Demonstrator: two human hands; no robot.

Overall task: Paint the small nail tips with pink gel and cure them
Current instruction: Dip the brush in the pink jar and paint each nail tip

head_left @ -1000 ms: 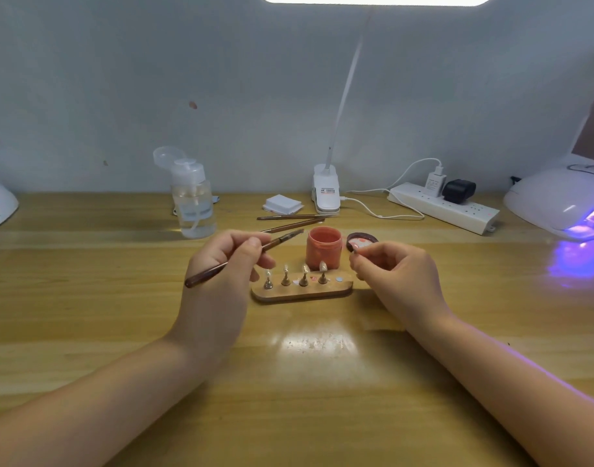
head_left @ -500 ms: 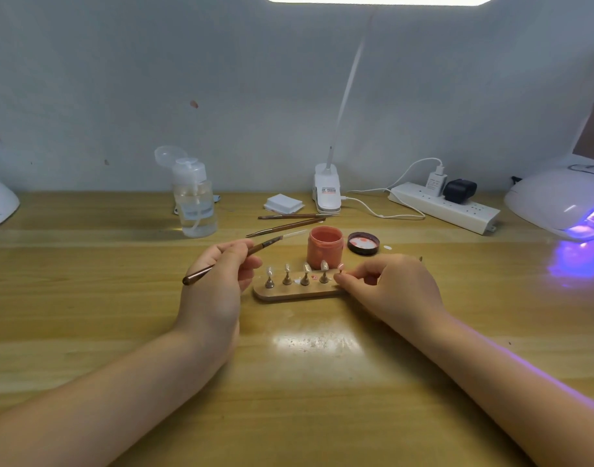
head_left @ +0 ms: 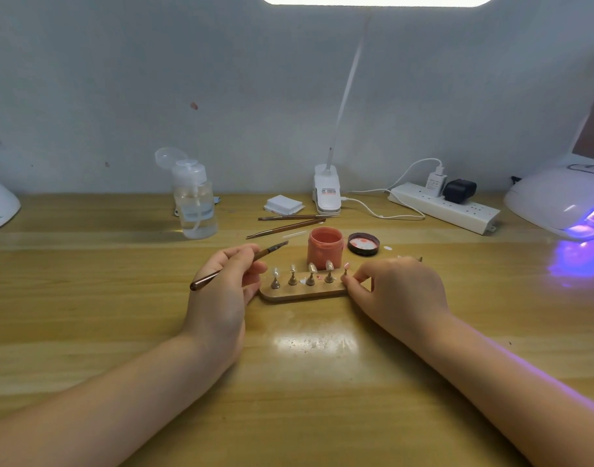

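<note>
A wooden holder lies mid-table with several small metal stands, each carrying a nail tip. At its right end stands a pink-painted tip, and the fingers of my right hand pinch the base of that stand. My left hand sits just left of the holder and grips a thin brown brush, bristles pointing up and right. Directly behind the holder is the open pink gel jar, with its lid lying to its right.
A UV curing lamp glows purple at the far right. Along the back stand a pump bottle, a white pad stack, a clip lamp base and a power strip. Two spare brushes lie behind the jar.
My right hand has come down from beside the jar to the holder's right end, and a pink tip on its stand now sits there. My left hand lowered slightly with the brush.
</note>
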